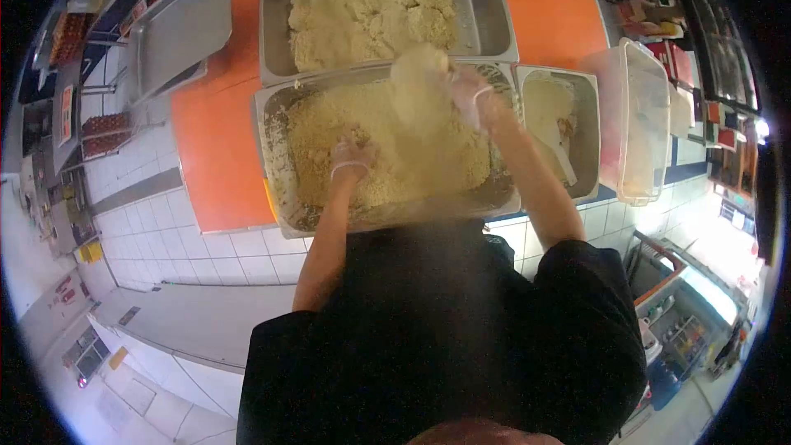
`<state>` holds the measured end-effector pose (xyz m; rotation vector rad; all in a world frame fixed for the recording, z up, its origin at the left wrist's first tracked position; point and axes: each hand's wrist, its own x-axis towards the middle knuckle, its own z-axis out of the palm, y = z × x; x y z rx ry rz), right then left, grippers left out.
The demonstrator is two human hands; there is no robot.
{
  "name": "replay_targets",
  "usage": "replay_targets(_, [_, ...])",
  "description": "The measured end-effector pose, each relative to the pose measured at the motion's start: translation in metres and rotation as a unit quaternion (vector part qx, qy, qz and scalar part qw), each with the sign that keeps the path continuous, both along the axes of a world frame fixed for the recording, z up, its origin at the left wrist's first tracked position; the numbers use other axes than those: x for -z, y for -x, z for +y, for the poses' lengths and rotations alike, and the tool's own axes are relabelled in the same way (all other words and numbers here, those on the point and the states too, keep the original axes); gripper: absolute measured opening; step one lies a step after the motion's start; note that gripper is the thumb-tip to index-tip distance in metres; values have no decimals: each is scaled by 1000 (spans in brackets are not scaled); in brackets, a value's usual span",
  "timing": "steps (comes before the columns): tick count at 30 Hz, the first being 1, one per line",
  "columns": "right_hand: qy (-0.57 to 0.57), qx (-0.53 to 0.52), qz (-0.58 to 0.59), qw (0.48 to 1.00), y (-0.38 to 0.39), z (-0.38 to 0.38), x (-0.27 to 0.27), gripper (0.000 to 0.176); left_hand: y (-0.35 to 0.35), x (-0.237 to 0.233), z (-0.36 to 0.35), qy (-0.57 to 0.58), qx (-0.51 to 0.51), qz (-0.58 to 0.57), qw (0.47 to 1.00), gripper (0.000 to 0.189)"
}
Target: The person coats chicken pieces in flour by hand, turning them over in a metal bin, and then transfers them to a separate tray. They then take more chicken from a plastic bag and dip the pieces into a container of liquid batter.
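Observation:
My right hand (470, 97), in a clear glove, grips one end of a flat, pale breaded cutlet (418, 86), blurred by motion. The cutlet is raised over the far edge of a steel pan of coarse crumbs (428, 165). On the left side of that pan, my left hand (353, 155), also gloved, rests in the crumbs with fingers spread and partly sunk in. Several crumb-coated pieces (371, 12) lie side by side in a second steel pan (486, 8) just beyond.
To the right stands a smaller steel pan (587, 140) holding pale powder or batter and a white utensil (564, 165). Past it is a translucent plastic tub (647, 124). A metal tray (181, 29) stands at the left, beside the orange countertop (216, 152).

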<state>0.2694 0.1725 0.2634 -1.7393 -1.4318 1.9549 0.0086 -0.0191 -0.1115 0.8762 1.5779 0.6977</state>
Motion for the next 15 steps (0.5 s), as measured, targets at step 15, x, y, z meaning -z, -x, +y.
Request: replay_targets(15, [-159,37,-82,983,-46,192,188,36,-34,-223,44,97,52,212,971,67])
